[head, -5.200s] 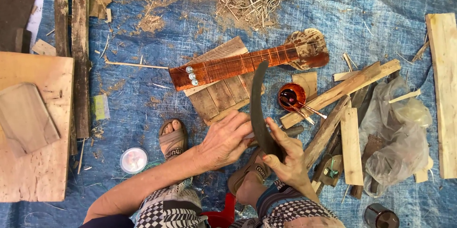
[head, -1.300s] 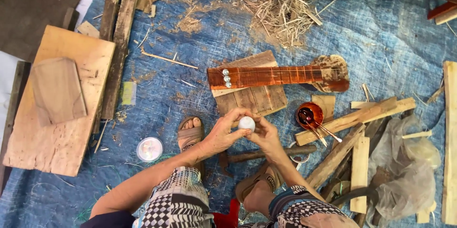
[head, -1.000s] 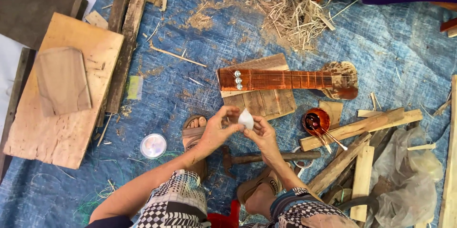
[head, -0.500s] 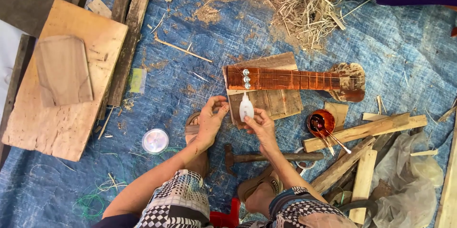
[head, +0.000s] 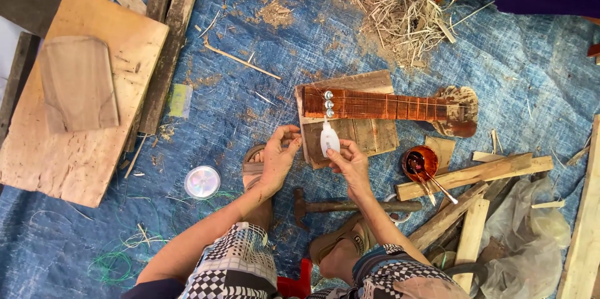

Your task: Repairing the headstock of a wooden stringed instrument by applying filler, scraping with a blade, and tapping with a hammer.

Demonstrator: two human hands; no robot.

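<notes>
Right hand (head: 350,163) pinches small white plastic squeeze bottle (head: 329,139), nozzle touching headstock of reddish-brown wooden string instrument (head: 387,105) on wood slats. Left hand (head: 278,158) loosely curled, empty, near left.

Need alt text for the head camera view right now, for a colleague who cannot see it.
The right hand tips a small white bottle, nozzle first, at the pegged end of a small red-brown stringed instrument lying on a wooden board over a blue tarp. The left hand rests beside it, and a hammer lies near the sandalled feet.
</notes>
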